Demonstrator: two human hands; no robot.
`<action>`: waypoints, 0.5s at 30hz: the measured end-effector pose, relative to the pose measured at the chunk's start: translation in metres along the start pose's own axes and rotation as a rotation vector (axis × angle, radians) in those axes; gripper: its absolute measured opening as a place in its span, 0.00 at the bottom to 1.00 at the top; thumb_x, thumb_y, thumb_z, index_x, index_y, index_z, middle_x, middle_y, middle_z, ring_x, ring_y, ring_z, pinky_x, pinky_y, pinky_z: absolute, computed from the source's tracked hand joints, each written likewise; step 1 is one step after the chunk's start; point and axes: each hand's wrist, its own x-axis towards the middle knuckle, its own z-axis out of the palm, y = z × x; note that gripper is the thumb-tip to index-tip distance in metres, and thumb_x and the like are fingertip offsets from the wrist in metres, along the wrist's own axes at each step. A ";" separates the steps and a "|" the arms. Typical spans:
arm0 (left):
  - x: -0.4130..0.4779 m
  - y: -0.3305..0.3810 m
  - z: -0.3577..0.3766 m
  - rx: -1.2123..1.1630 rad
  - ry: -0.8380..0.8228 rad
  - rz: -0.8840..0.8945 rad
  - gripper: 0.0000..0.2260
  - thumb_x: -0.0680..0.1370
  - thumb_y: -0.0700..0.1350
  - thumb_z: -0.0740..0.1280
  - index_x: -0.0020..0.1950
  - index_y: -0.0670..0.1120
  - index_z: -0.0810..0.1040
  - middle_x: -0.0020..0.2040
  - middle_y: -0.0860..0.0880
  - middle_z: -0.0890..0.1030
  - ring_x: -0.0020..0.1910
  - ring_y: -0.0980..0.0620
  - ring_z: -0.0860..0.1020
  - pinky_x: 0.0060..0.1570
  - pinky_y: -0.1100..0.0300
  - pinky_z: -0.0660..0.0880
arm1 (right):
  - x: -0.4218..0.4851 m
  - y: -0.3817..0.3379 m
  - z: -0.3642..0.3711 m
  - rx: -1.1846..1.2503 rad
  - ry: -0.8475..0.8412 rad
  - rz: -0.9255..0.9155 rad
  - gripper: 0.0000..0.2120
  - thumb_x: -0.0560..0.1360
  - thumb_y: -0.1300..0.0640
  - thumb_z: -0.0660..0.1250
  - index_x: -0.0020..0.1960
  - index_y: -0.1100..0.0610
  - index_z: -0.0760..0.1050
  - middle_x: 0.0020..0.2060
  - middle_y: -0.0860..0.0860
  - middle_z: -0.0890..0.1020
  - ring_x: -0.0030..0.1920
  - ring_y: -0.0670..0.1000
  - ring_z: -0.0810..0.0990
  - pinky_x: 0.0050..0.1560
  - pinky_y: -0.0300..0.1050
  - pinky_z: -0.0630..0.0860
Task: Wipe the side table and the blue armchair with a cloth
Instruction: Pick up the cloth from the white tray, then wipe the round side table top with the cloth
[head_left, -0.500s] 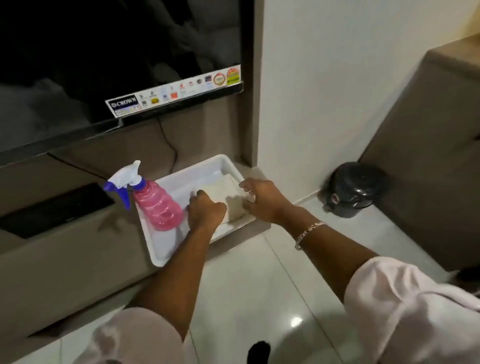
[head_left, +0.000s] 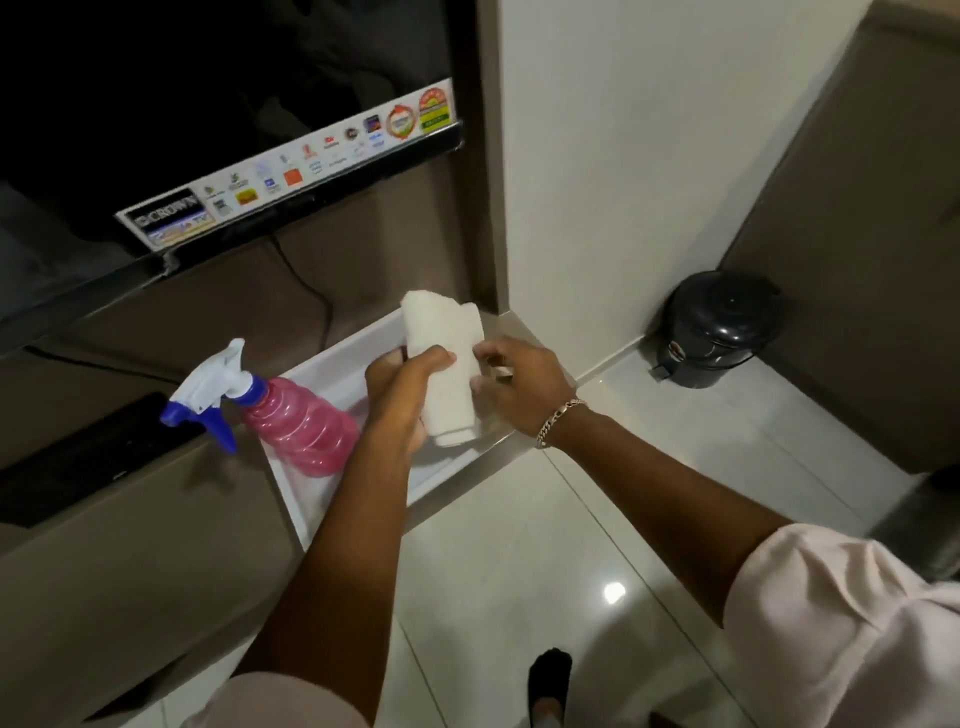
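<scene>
Under TV, white tray (head_left: 332, 364) — left hand (head_left: 402, 382) gripping folded cloth (head_left: 447, 374), right hand (head_left: 519, 384) probably pinching edge — better grabbing spray bottle (head_left: 291, 421) too.

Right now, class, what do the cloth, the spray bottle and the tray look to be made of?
Cloth: soft white fabric, probably terry or microfibre; it looks fuzzy and bends in the left hand.
Spray bottle: translucent pink plastic, ribbed and glossy, with an opaque white and blue trigger head.
Tray: likely white plastic, smooth, with moulded rounded walls; enamelled metal is possible.
</scene>
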 end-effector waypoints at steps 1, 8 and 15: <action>-0.007 0.009 0.007 -0.046 -0.083 0.030 0.16 0.68 0.40 0.74 0.55 0.47 0.81 0.52 0.45 0.87 0.52 0.41 0.84 0.41 0.50 0.84 | -0.004 0.001 -0.011 0.081 0.066 0.016 0.17 0.73 0.56 0.74 0.61 0.58 0.78 0.57 0.54 0.83 0.57 0.54 0.80 0.59 0.49 0.78; -0.082 0.022 0.098 -0.209 -0.571 -0.027 0.25 0.64 0.41 0.71 0.62 0.46 0.80 0.59 0.41 0.84 0.61 0.37 0.80 0.56 0.39 0.80 | -0.082 0.031 -0.129 0.762 0.160 0.299 0.35 0.63 0.49 0.79 0.67 0.56 0.72 0.61 0.55 0.82 0.59 0.56 0.83 0.57 0.51 0.82; -0.230 -0.057 0.242 0.098 -0.794 0.044 0.29 0.71 0.43 0.70 0.72 0.42 0.72 0.65 0.37 0.80 0.60 0.37 0.81 0.55 0.41 0.82 | -0.268 0.104 -0.235 0.689 0.759 0.403 0.15 0.66 0.54 0.80 0.50 0.57 0.83 0.43 0.49 0.85 0.41 0.48 0.82 0.42 0.42 0.81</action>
